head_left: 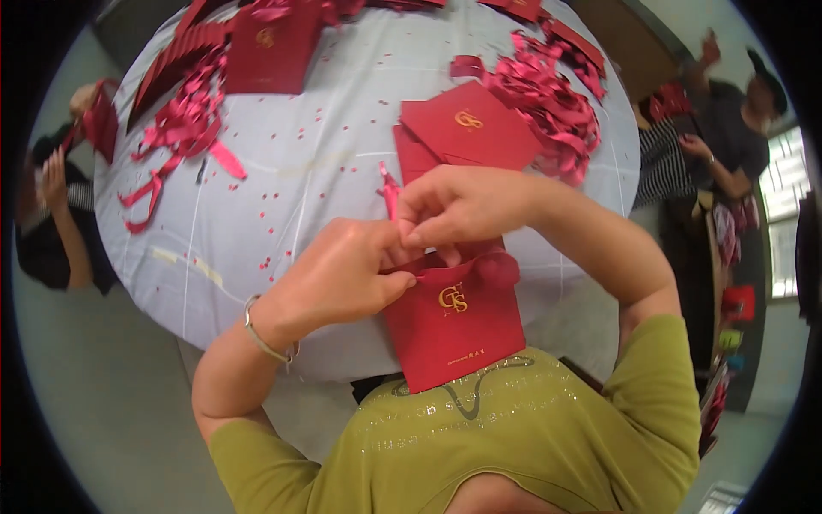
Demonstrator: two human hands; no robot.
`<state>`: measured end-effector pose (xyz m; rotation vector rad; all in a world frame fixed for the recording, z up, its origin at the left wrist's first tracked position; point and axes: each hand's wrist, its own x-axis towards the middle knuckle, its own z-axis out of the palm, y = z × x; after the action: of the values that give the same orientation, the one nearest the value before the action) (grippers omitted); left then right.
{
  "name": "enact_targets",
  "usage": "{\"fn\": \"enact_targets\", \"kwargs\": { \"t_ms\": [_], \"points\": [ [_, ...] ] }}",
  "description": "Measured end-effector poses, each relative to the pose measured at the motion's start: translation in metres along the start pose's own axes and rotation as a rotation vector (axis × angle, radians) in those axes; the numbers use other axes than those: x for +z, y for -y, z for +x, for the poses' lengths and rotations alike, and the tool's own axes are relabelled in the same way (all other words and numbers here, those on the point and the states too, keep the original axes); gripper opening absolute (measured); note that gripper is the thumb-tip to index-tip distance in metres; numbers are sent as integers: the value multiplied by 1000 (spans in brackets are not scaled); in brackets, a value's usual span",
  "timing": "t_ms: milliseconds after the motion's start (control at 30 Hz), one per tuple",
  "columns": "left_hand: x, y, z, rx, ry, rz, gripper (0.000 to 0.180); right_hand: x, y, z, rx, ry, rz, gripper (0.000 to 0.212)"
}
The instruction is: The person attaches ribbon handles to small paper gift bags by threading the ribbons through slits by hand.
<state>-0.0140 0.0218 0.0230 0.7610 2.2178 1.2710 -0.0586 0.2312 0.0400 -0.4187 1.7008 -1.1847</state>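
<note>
A red paper gift bag (pixel 462 330) with a gold emblem hangs tilted against my green shirt, its open top toward the table. My left hand (pixel 338 270) grips the bag's upper left edge, the thumb pressed on its front. Above the opening, my right hand (pixel 458 206) is closed in a pinch, its fingertips meeting those of the left. From between the hands a pink ribbon (pixel 390 195) sticks up toward the table; its lower part is hidden by the fingers. Part of a ribbon loop shows at the bag's right top corner.
Flat red bags (pixel 471 124) lie stacked just beyond my right hand. Heaps of pink ribbon (pixel 548 107) and loose ribbons (pixel 188 124) lie on the white tablecloth (pixel 317 171), with small red dots scattered about. More bags (pixel 274 51) are at the far left. People sit on both sides.
</note>
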Motion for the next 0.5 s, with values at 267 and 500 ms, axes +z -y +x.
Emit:
{"fn": "enact_targets", "kwargs": {
  "t_ms": [267,500],
  "points": [
    [6,-5,-3,52,-98,65,19,0,-2,10,86,51,54,15],
    [10,-4,-6,170,-96,59,20,0,5,22,86,186,-83,18]
  ]
}}
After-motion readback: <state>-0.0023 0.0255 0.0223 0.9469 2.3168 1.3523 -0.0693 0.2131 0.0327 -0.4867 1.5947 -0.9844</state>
